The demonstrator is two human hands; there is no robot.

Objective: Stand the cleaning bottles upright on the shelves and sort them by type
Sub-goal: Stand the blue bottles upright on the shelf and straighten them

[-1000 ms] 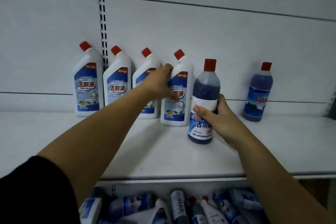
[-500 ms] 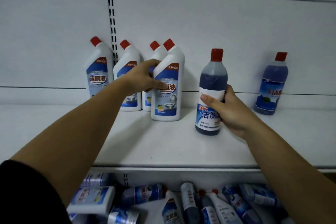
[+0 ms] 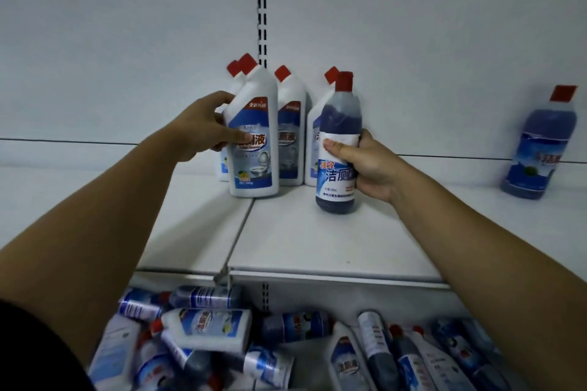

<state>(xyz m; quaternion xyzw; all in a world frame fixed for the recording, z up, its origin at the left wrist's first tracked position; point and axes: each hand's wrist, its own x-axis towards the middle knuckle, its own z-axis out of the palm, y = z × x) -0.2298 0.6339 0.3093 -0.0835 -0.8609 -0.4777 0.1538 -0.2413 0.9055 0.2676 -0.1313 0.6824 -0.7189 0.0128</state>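
My left hand (image 3: 203, 128) grips a white angled-neck toilet cleaner bottle (image 3: 259, 124) with a red cap, standing upright on the white shelf (image 3: 301, 238). Three more white bottles (image 3: 290, 136) stand behind it against the back panel, partly hidden. My right hand (image 3: 365, 165) grips a dark blue round bottle (image 3: 340, 114) with a red cap, upright on the shelf in front of the rightmost white bottle. A second blue bottle (image 3: 536, 143) stands alone at the far right.
Below the shelf's front edge, a lower shelf holds a jumbled pile of several lying bottles (image 3: 286, 343), white and blue mixed. A slotted upright (image 3: 262, 9) runs down the back panel. A seam (image 3: 241, 225) splits the shelf boards.
My left hand has slid the white bottle leftward, in front of the row's left end. The blue bottle in my right hand now stands nearer the white row. The camera has shifted left.
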